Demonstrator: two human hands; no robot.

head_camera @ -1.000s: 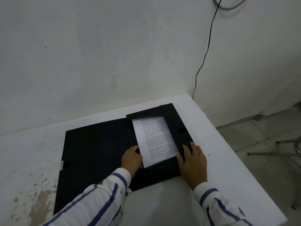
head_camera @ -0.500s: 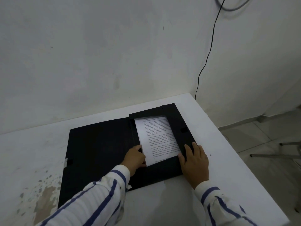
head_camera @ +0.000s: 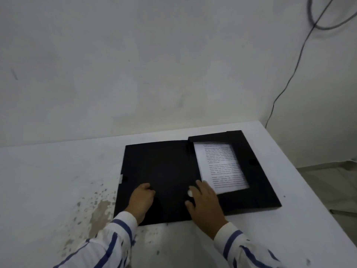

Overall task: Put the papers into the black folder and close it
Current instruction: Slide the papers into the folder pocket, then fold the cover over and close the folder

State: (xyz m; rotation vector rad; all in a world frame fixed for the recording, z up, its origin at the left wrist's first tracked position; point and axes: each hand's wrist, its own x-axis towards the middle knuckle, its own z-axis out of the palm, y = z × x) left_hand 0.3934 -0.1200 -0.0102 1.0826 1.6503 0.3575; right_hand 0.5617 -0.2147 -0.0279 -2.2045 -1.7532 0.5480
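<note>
The black folder (head_camera: 162, 171) lies open flat on the white table (head_camera: 48, 171). Its right half holds the printed papers (head_camera: 220, 167), framed by black flaps on the far, right and near sides. My left hand (head_camera: 142, 200) rests on the open left cover near its front edge, fingers curled, holding nothing I can make out. My right hand (head_camera: 204, 204) lies flat with fingers spread across the spine and the near left corner of the papers.
A stained, flaking patch (head_camera: 96, 209) marks the table left of the folder. The wall (head_camera: 135, 74) rises just behind. The table's right edge (head_camera: 309, 186) drops to the floor. A black cable (head_camera: 286, 86) hangs down the wall at the right.
My left hand has left the papers' left edge and moved left onto the open cover. My right hand has shifted from the right flap to the spine. The view has swung left.
</note>
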